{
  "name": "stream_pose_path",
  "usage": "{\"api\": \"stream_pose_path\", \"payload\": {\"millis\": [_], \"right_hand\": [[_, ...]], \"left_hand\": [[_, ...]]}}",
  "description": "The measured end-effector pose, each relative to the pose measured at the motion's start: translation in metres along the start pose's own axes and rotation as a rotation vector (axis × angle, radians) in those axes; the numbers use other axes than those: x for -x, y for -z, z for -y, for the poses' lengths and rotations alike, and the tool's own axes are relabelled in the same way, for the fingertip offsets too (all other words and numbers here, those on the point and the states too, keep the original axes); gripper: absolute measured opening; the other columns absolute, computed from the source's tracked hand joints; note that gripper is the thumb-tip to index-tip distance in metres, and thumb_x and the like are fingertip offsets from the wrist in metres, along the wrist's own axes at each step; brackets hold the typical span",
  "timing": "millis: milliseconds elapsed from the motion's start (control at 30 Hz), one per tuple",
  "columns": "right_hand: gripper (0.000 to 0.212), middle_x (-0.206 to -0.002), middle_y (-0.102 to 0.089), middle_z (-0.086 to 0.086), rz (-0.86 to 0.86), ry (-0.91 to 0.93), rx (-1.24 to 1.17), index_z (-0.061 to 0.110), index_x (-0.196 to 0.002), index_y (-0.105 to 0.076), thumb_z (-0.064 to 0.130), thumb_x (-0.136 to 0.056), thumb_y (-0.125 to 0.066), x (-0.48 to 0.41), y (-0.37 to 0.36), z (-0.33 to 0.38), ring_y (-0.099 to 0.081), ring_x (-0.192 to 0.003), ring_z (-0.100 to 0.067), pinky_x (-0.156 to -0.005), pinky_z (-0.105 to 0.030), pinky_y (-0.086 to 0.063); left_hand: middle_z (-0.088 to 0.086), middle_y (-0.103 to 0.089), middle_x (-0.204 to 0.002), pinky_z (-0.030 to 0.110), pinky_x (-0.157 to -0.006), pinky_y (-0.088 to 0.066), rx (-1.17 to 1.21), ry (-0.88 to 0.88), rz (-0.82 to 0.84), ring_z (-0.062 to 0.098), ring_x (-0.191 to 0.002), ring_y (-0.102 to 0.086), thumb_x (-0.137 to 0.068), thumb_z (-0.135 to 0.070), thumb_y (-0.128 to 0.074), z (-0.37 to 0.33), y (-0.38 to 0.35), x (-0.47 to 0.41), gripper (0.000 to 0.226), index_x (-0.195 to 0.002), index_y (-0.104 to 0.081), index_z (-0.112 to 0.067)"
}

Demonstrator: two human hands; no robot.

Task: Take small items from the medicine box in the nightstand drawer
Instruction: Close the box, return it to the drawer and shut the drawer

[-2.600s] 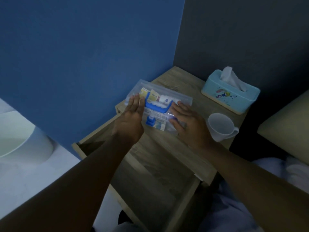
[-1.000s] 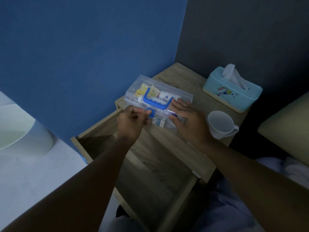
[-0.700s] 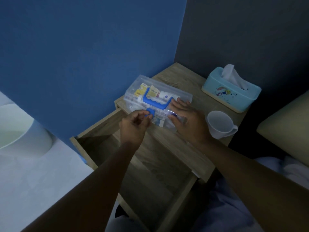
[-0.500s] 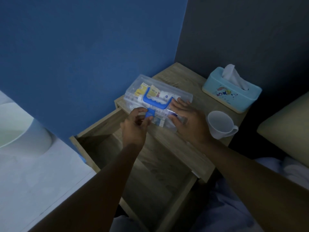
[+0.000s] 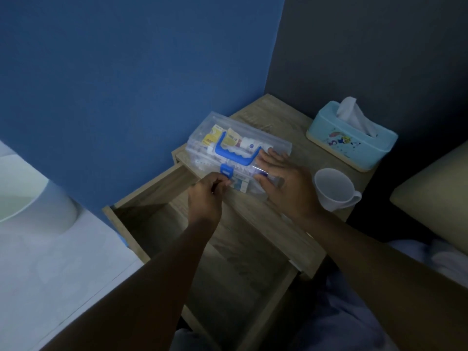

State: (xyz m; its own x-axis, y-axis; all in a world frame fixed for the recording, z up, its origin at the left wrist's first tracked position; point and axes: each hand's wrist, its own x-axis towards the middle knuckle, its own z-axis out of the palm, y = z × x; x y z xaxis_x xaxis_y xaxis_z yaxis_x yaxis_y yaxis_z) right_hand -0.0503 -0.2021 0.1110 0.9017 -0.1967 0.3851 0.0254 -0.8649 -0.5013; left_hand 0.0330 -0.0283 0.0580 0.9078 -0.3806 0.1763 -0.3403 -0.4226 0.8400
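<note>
A clear plastic medicine box [image 5: 207, 133] with a blue handle [image 5: 236, 154] lies on top of the wooden nightstand [image 5: 281, 224], its lid down. Yellow packets and a white bottle show through the lid. My left hand [image 5: 206, 196] is at the box's front edge, its fingertips pinched at the blue latch [image 5: 226, 171]. My right hand [image 5: 283, 181] rests flat on the right end of the box, fingers spread over lid and side. The drawer [image 5: 157, 196] below stands pulled out, and its visible inside looks bare.
A white mug [image 5: 334, 190] stands just right of my right hand. A light-blue tissue box [image 5: 350, 140] sits at the nightstand's back right. Blue wall on the left, dark wall behind. A pale cushion [image 5: 435, 188] is at the right, a white round object [image 5: 30, 198] at the left.
My left hand left the box's left side, came to the front latch and now pinches there, the blue latch tilted up. My right hand has stayed on the box's right end.
</note>
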Motion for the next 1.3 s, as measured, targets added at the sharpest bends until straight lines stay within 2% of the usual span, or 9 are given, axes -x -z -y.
{"api": "stream_pose_path", "payload": {"millis": [133,300,433,567,633,733,1000,1133,1300], "right_hand": [[0.041,-0.136,-0.063,-0.011,0.05,-0.018,-0.047,0.004,-0.127,-0.064,0.016,-0.089,-0.073,-0.005,0.006,0.001,-0.051,-0.136,-0.018,-0.117,-0.042,-0.037],[0.028,-0.122,-0.072,-0.003,-0.041,-0.166,-0.165,0.01,-0.116,-0.072,0.015,-0.089,-0.072,-0.017,0.019,0.008,-0.064,-0.116,-0.007,-0.097,-0.015,-0.05],[0.036,-0.124,-0.067,-0.007,-0.163,-0.541,-0.107,0.01,-0.124,-0.064,0.021,-0.09,-0.064,-0.04,0.016,0.012,-0.063,-0.112,-0.019,-0.075,-0.012,-0.039],[0.054,-0.133,-0.061,-0.015,-0.031,-0.974,-0.32,0.005,-0.137,-0.05,0.029,-0.09,-0.063,-0.061,0.016,0.014,-0.065,-0.089,-0.018,-0.049,-0.007,-0.044],[0.056,-0.13,-0.062,-0.017,-0.019,-1.064,-0.476,0.0,-0.139,-0.048,0.022,-0.09,-0.066,-0.066,0.017,0.017,-0.068,-0.089,-0.023,-0.067,-0.022,-0.061],[0.059,-0.108,-0.065,-0.013,-0.034,-1.109,-0.585,-0.003,-0.136,-0.048,0.017,-0.087,-0.074,-0.066,0.019,0.018,-0.069,-0.089,-0.027,-0.084,-0.045,-0.061],[0.042,-0.106,-0.074,-0.02,-0.002,-1.06,-0.88,-0.002,-0.116,-0.064,0.011,-0.08,-0.081,-0.04,0.03,0.059,-0.076,-0.088,-0.029,-0.079,-0.045,-0.063],[0.044,-0.103,-0.076,-0.016,-0.004,-1.065,-0.98,0.003,-0.116,-0.066,0.014,-0.078,-0.084,-0.015,0.021,0.084,-0.078,-0.084,-0.026,-0.081,-0.046,-0.063],[0.05,-0.103,-0.076,-0.01,-0.011,-1.117,-1.002,0.015,-0.116,-0.063,0.02,-0.072,-0.087,0.033,0.005,0.101,-0.078,-0.082,-0.022,-0.079,-0.046,-0.063]], "left_hand": [[-0.017,-0.065,-0.092,0.008,-0.067,-0.045,-0.097,0.011,0.104,-0.008,-0.084,-0.062,-0.093,-0.023,-0.061,0.011,0.016,-0.008,0.01,-0.101,-0.065,-0.026],[0.003,-0.07,-0.091,0.014,-0.063,-0.044,-0.141,0.112,-0.156,0.011,-0.075,-0.064,-0.094,-0.015,-0.058,0.011,0.053,-0.031,0.017,-0.108,-0.065,-0.01],[0.017,-0.069,-0.111,0.03,-0.085,-0.047,-0.016,0.232,-0.285,0.029,-0.101,-0.065,-0.098,-0.038,-0.05,-0.013,0.062,-0.063,0.041,-0.118,-0.06,-0.004],[0.019,-0.062,-0.13,0.037,-0.103,-0.045,-0.12,0.411,-0.057,0.035,-0.122,-0.057,-0.096,-0.052,-0.045,-0.027,0.056,-0.09,0.059,-0.129,-0.057,-0.004],[0.02,-0.064,-0.124,0.039,-0.097,-0.049,-0.12,0.42,-0.001,0.037,-0.116,-0.059,-0.096,-0.049,-0.047,-0.028,0.057,-0.092,0.055,-0.122,-0.061,-0.003],[0.019,-0.067,-0.12,0.042,-0.098,-0.05,-0.102,0.412,-0.002,0.036,-0.114,-0.061,-0.095,-0.046,-0.051,-0.027,0.068,-0.089,0.049,-0.117,-0.066,-0.004],[0.013,-0.072,-0.114,0.039,-0.097,-0.052,-0.085,0.416,-0.08,0.03,-0.108,-0.065,-0.091,-0.041,-0.058,-0.031,0.126,-0.07,0.039,-0.112,-0.072,-0.012],[0.009,-0.074,-0.088,0.039,-0.085,-0.056,-0.073,0.406,-0.133,0.028,-0.091,-0.07,-0.086,-0.05,-0.06,-0.032,0.153,-0.052,0.039,-0.09,-0.075,-0.014],[0.009,-0.073,-0.086,0.038,-0.083,-0.058,-0.057,0.468,-0.096,0.032,-0.092,-0.071,-0.083,-0.049,-0.069,-0.014,0.165,-0.018,0.038,-0.089,-0.076,-0.012]]}}
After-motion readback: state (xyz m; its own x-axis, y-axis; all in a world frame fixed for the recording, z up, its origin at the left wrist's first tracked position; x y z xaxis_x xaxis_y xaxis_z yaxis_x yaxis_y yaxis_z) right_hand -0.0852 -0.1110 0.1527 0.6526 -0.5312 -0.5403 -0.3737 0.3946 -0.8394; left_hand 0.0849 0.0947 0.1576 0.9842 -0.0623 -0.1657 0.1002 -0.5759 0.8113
